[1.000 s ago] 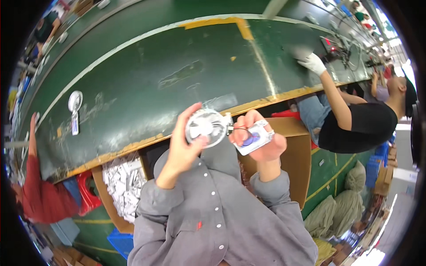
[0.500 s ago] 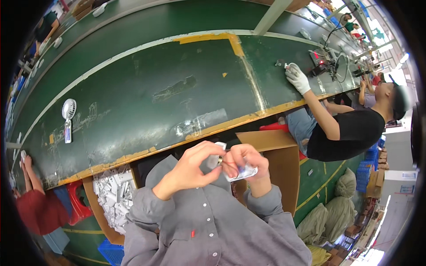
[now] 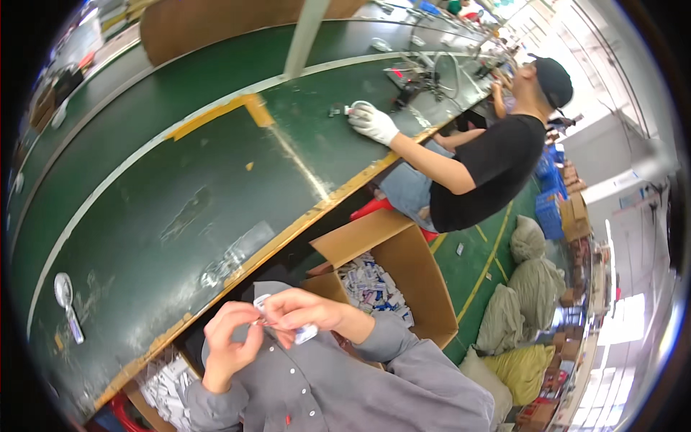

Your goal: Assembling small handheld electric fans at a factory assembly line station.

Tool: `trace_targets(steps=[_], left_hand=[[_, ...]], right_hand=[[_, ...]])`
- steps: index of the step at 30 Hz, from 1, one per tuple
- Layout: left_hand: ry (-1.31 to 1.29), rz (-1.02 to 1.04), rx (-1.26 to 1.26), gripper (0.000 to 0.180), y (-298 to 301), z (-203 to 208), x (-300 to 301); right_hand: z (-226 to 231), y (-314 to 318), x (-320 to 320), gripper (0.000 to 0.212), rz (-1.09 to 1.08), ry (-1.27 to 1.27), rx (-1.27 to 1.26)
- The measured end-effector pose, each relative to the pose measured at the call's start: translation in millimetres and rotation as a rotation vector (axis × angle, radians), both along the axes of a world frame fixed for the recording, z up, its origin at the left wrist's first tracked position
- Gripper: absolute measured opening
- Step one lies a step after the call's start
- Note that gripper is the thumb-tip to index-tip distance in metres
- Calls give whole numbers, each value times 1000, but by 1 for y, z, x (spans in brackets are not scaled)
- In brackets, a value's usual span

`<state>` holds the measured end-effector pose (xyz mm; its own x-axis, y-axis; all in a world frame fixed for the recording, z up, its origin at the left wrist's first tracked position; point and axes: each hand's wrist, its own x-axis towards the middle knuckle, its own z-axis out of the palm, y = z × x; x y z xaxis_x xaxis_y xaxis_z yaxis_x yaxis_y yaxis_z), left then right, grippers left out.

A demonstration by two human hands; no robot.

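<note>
My two hands meet in front of my grey shirt, at the near side of the bench. In the fingers of my right hand (image 3: 308, 309) is a small white plastic piece (image 3: 306, 333), its lower end showing below the fingers with some blue on it. My left hand (image 3: 230, 342) is closed in a pinch against the right fingertips. Whatever sits between the left thumb and forefinger is small and mostly hidden. On the green bench to the left lies a white hand-held fan (image 3: 66, 302).
Right of me stands an open cardboard box (image 3: 425, 288) with many packed white and blue pieces (image 3: 374, 288). White plastic parts (image 3: 169, 389) fill another box at lower left. A co-worker (image 3: 497, 158) with a gloved hand (image 3: 373, 122) sits farther along the green bench (image 3: 144, 237).
My view has swung to the right, so the fan and my hands appear farther left and the right box's contents show. My fingertips have come together from slightly apart.
</note>
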<state>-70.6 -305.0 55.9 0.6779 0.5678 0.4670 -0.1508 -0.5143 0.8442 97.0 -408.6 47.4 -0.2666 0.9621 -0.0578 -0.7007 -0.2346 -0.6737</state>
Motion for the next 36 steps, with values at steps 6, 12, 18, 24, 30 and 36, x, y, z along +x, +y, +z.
trace_targets(steps=[6,12,18,24,30,36], left_hand=[[133,-76,387,29,6,10,3],[142,-27,463,31,10,12,5],[113,1,445,29,11,14,1],[152,-6,37,17,-1,13,-7],[157,176,-167,10,13,-2,-11],[196,-92,-52,21,-7,-2,8]], right_hand=[[-11,-3,0,18,85,-349,-58],[-9,7,-9,16,-21,-268,-26],[-10,11,-19,21,-121,-310,-7],[-3,-6,-15,22,-42,-92,-75],[0,-44,-3,22,-115,23,-96],[-2,-21,-25,23,-271,10,22]])
